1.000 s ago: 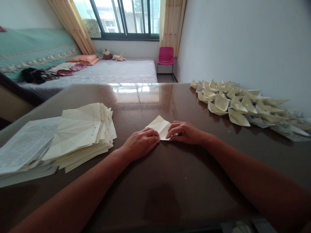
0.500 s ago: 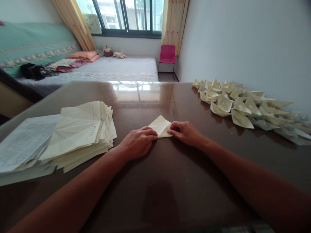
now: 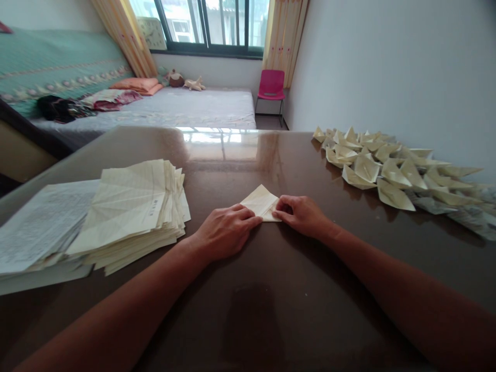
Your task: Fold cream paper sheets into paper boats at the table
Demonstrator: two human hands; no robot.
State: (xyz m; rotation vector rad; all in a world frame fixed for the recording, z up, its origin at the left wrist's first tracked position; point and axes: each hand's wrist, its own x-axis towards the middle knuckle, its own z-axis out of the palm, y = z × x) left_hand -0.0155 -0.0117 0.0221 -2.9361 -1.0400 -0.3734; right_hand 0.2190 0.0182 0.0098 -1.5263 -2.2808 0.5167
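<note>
A small folded sheet of cream paper (image 3: 260, 200) lies on the brown tabletop in front of me, its pointed corner facing away. My left hand (image 3: 231, 229) rests at its lower left, fingers closed together and pressing on the near edge. On the opposite side, the thumb and forefinger of my right hand (image 3: 301, 213) pinch the paper's right corner, where a flap is folded over. The fingertips of both hands hide parts of the near edge.
To the left lies a thick stack of creased cream sheets (image 3: 127, 204), beside printed white sheets (image 3: 46, 222). Many folded paper boats (image 3: 391, 170) crowd the right side by the wall. Beyond the table (image 3: 240, 320) are a bed (image 3: 209, 108) and a pink chair (image 3: 272, 85).
The view has turned slightly left, so everything sits further right. My left fingertips have slid rightward along the paper's near edge, closer to my right hand. Both hands still hold the paper.
</note>
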